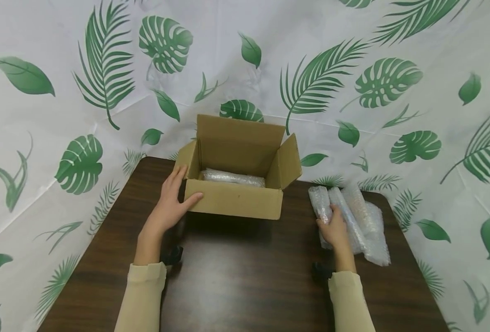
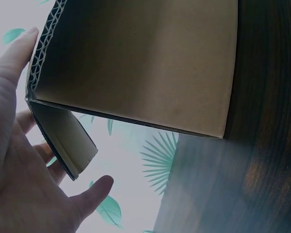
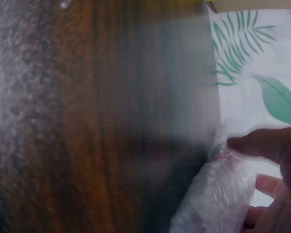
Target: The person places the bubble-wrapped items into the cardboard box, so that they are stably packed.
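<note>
- Dark brown wood-grain table: smooth and slightly glossy; it carries everything below, with a white backdrop printed with green leaves hung behind and to both sides.
- Open brown corrugated cardboard box: it stands at the table's far middle with flaps raised; the fluted edge shows in the left wrist view. One clear bubble-wrapped roll already lies inside, along the back wall.
- Pile of clear bubble-wrapped rolls: soft, crinkled cylinders lying side by side on the right of the table, well apart from the box.
- Left hand: fingers straight and slightly spread, flat against the box's left wall, thumb along the front panel, steadying it.
- Right hand: fingers curled round one roll of the pile.
- Step in hand, as a judgement: filling the box, at the pick-up of another roll. The next move calls for lifting it clear of its neighbours and carrying it leftward over the front wall.
</note>
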